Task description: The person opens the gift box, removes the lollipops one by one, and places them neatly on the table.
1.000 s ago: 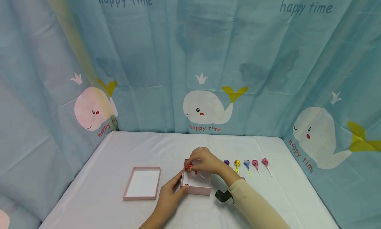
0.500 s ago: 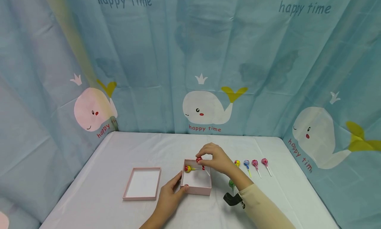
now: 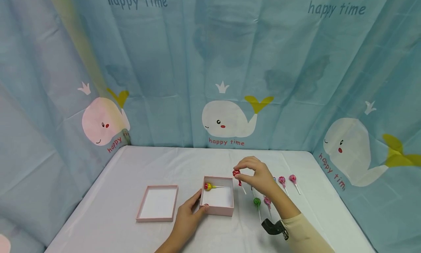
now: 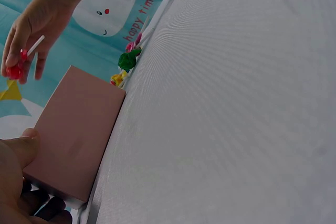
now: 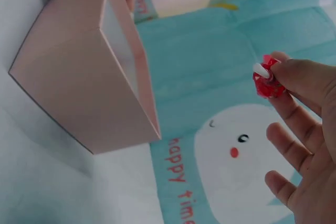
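Observation:
My right hand (image 3: 260,176) pinches a red lollipop (image 3: 236,173) by its wrapped head, between thumb and index finger. Its white stick points down, above the table just right of the pink box (image 3: 217,210). The right wrist view shows the other fingers of that hand spread apart. With my left hand (image 3: 186,218) I hold the box at its near left corner, thumb at the front and fingers along the left side. Inside the box, by the back wall, lies a yellow and red lollipop (image 3: 208,187), stick to the right.
Left of the box lies its shallow pink lid (image 3: 157,219), inside up. On the right, a green lollipop (image 3: 257,202) and a pink one (image 3: 267,201) lie in front of a row with more pink lollipops (image 3: 292,178). My right forearm partly covers that row.
My right hand has lifted the red lollipop out of the box and carried it to the right, past the box's right wall. The left hand and the box have stayed put.

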Motion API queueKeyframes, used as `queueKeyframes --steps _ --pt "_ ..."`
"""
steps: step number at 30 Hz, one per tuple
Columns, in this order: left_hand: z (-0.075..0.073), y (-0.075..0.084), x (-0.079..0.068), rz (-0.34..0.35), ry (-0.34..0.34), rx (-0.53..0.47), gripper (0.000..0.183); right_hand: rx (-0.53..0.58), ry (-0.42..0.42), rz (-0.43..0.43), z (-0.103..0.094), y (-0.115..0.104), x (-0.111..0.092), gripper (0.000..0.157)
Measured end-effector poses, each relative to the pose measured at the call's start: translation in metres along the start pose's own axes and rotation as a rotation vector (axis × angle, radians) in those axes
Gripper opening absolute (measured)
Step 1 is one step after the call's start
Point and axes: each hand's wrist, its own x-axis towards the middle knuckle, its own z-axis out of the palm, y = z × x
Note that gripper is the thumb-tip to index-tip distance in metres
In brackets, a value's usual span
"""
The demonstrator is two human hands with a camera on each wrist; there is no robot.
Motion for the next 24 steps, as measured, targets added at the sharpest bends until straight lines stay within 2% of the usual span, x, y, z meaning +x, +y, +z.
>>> queueKeyframes --steps 5,10,18,24 --pt "0.000 -0.001 -0.001 -0.003 0.004 0.021 0.068 0.011 0.078 0.026 -0.016 -0.002 -0.014 0.021" --pt "0.001 -0.002 -0.001 -0.005 0.001 0.030 0.069 -0.028 0.146 0.045 -0.031 0.000 -0.029 0.023" --pt "0.001 -0.001 -0.001 0.007 0.009 0.020 0.067 -0.050 0.207 0.008 -0.050 0.012 -0.049 0.023" --pt "0.002 -0.002 0.000 0.027 0.017 0.027 0.067 -0.076 0.245 0.083 -0.062 0.018 -0.066 0.024"
